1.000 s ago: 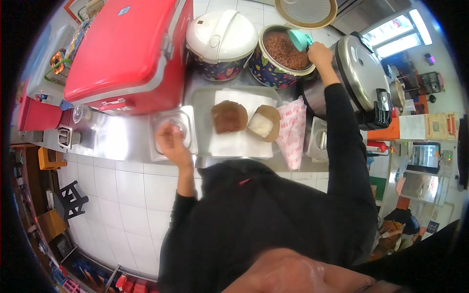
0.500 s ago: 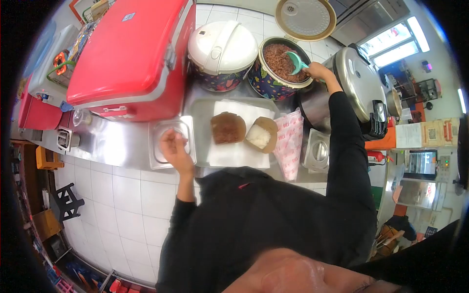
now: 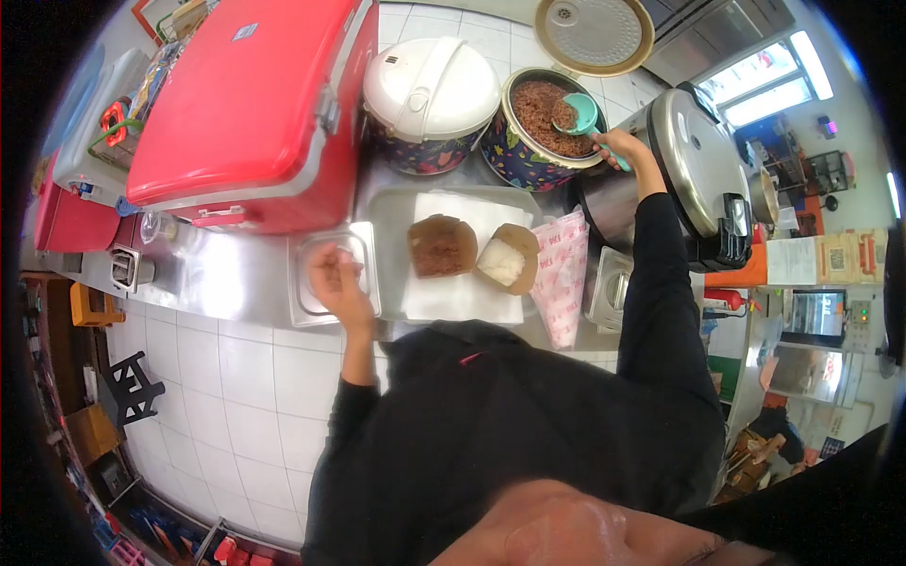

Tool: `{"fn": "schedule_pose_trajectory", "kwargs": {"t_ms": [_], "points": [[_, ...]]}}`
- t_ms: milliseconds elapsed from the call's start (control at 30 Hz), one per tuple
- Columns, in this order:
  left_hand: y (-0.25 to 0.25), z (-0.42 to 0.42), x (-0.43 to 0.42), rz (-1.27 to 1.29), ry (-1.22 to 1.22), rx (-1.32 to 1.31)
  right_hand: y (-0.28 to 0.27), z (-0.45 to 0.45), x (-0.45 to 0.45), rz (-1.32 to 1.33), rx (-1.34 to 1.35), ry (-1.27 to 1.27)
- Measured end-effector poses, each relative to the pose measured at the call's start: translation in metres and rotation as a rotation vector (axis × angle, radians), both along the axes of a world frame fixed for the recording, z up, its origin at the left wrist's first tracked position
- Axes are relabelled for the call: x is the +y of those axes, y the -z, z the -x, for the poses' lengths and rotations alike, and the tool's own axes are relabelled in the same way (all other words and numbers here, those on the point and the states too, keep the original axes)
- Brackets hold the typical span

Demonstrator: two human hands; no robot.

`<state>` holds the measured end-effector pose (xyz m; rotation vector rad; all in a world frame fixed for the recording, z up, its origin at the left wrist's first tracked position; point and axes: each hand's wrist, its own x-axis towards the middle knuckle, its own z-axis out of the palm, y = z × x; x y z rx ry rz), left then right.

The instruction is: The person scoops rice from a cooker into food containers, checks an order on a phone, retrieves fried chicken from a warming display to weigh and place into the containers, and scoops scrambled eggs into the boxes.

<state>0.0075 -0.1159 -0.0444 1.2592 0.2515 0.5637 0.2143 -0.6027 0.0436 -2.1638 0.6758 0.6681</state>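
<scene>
My right hand grips the handle of a teal scoop. Reddish-brown rice fills an open, dark floral-patterned rice cooker, and some of it sits in the scoop at the rim. Over a steel pan lid hovers my left hand, fingers loosely bent and apart, nothing visible in them. Between my hands, a grey tray with white paper carries two brown paper boxes. The left box contains reddish-brown rice; the smaller right box contains white rice.
A large red cooler and a white-lidded cooker stand at the back left. To the right are a big steel cooker, a printed paper cone and a lidded steel pan. The counter's front edge lies close to my body.
The scoop has turned in my right hand and now carries brown rice. My right hand has shifted slightly right and down; my left hand stays over the steel lid.
</scene>
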Motion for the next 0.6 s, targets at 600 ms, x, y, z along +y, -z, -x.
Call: {"fn": "schedule_pose_trajectory", "kwargs": {"t_ms": [600], "points": [[0.001,0.004,0.0,-0.026,-0.003,0.007,0.073,0.167,0.211,0.473,-0.493,-0.734]]}}
